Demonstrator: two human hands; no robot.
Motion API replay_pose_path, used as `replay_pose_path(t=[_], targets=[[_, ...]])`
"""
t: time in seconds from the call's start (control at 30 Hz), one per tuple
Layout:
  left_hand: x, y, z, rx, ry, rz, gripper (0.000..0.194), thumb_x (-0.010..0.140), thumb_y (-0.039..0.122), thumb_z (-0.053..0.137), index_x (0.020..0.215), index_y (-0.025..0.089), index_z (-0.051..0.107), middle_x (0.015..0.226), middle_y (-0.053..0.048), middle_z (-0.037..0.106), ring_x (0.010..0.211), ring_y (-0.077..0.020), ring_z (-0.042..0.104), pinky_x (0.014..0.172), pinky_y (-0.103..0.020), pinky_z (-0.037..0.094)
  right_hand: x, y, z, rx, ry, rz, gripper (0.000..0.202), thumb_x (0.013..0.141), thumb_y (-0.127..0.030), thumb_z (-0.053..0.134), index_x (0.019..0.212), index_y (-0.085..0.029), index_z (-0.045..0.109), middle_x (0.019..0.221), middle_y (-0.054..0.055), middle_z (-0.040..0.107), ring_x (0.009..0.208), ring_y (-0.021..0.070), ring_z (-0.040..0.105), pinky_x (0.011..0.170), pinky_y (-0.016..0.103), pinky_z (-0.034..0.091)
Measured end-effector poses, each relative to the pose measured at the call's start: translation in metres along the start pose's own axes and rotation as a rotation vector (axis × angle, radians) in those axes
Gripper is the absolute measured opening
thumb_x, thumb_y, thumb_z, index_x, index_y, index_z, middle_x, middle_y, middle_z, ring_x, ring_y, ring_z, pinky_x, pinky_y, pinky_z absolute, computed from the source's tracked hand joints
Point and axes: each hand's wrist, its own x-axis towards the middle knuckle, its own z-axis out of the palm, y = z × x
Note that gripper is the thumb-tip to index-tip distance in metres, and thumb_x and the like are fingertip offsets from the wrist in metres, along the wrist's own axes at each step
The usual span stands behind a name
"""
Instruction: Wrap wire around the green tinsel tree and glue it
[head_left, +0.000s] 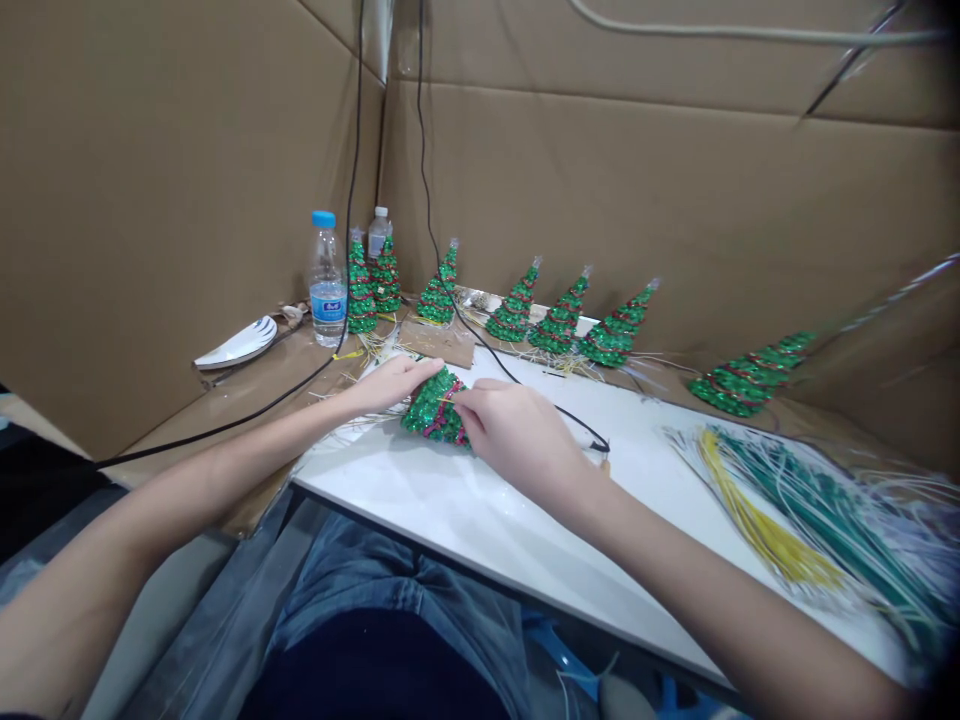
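Observation:
A small green sequined cone tree with red trim [435, 408] lies on its side on the white board [465, 510]. My left hand [390, 383] grips its upper left side. My right hand [517, 435] covers its right end, with the fingertips pinched on a thin yellow strand against the tree. Several finished green trees [559, 322] stand in a row along the cardboard wall behind, one more [750, 378] at the far right.
Bundles of yellow, green and pale wire strands [817, 515] lie on the right of the board. Two water bottles [328, 280] and a white dish [240, 345] stand at the back left. Black cables [525, 385] cross the board. Cardboard walls [637, 190] enclose the desk.

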Motion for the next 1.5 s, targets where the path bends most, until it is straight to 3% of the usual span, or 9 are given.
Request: replay_pose_path(t=[0.2, 0.4, 0.57, 0.7, 0.83, 1.03, 1.3, 1.5], targets=[[-0.002, 0.003, 0.0, 0.052, -0.057, 0.026, 0.057, 0.086, 0.063, 0.035, 0.053, 0.017, 0.043, 0.046, 0.004, 0.038, 0.045, -0.0093, 0.037, 0.047, -0.024, 0.028, -0.007, 0.014, 0.003, 0.284, 0.069, 0.043, 0.023, 0.086, -0.018, 0.053, 0.103, -0.019, 0.067, 0.082, 0.003, 0.07, 0.07, 0.0147, 0.062, 0.06, 0.023, 0.037], [-0.003, 0.006, -0.001, 0.04, -0.063, 0.028, 0.057, 0.086, 0.065, 0.033, 0.054, 0.018, 0.039, 0.049, 0.004, 0.036, 0.046, -0.0088, 0.035, 0.047, -0.024, 0.028, -0.036, 0.025, -0.001, 0.259, 0.067, 0.083, 0.021, 0.086, -0.017, 0.051, 0.08, -0.019, 0.071, 0.08, 0.004, 0.071, 0.069, 0.0158, 0.063, 0.061, 0.024, 0.039], [-0.002, 0.004, -0.001, 0.072, -0.063, 0.038, 0.058, 0.086, 0.065, 0.032, 0.053, 0.018, 0.039, 0.048, 0.004, 0.035, 0.045, -0.0088, 0.035, 0.047, -0.024, 0.028, -0.021, 0.01, 0.008, 0.087, 0.102, 0.025, 0.024, 0.087, -0.013, 0.048, 0.076, -0.016, 0.069, 0.079, 0.007, 0.07, 0.072, 0.0177, 0.063, 0.06, 0.027, 0.035], [-0.002, 0.004, -0.001, 0.07, -0.073, 0.04, 0.057, 0.086, 0.065, 0.032, 0.055, 0.018, 0.041, 0.048, 0.004, 0.036, 0.046, -0.0088, 0.036, 0.046, -0.023, 0.028, 0.0, 0.001, 0.013, 0.087, 0.085, -0.009, 0.023, 0.087, -0.012, 0.047, 0.082, -0.014, 0.07, 0.084, 0.008, 0.07, 0.074, 0.0181, 0.063, 0.063, 0.028, 0.036], [-0.002, 0.006, -0.001, 0.084, -0.068, 0.035, 0.058, 0.087, 0.064, 0.032, 0.054, 0.017, 0.042, 0.048, 0.003, 0.039, 0.046, -0.0089, 0.038, 0.046, -0.023, 0.029, -0.006, 0.006, 0.011, 0.169, 0.104, 0.037, 0.019, 0.088, -0.017, 0.051, 0.093, -0.016, 0.069, 0.09, 0.007, 0.07, 0.079, 0.0183, 0.063, 0.066, 0.027, 0.038], [-0.002, 0.007, 0.0, 0.025, -0.073, 0.026, 0.057, 0.085, 0.066, 0.035, 0.053, 0.018, 0.037, 0.048, 0.005, 0.033, 0.044, -0.0075, 0.032, 0.044, -0.023, 0.025, -0.032, 0.014, 0.006, 0.118, 0.175, 0.024, 0.018, 0.088, -0.018, 0.052, 0.08, -0.016, 0.068, 0.083, 0.007, 0.069, 0.073, 0.0172, 0.063, 0.063, 0.026, 0.038], [-0.002, 0.005, 0.0, 0.05, -0.08, 0.052, 0.059, 0.086, 0.066, 0.033, 0.053, 0.018, 0.04, 0.047, 0.004, 0.036, 0.044, -0.0081, 0.036, 0.045, -0.023, 0.026, 0.001, 0.004, 0.022, 0.132, 0.222, -0.082, 0.019, 0.087, -0.013, 0.05, 0.083, -0.015, 0.069, 0.083, 0.008, 0.069, 0.074, 0.0166, 0.061, 0.063, 0.026, 0.036], [-0.002, 0.005, -0.001, 0.081, -0.064, 0.057, 0.06, 0.087, 0.065, 0.032, 0.051, 0.017, 0.04, 0.045, 0.004, 0.037, 0.044, -0.0083, 0.036, 0.045, -0.024, 0.027, -0.007, 0.015, 0.021, 0.318, 0.243, -0.053, 0.015, 0.083, -0.013, 0.055, 0.084, -0.015, 0.07, 0.082, 0.006, 0.07, 0.07, 0.0147, 0.06, 0.066, 0.024, 0.04]])
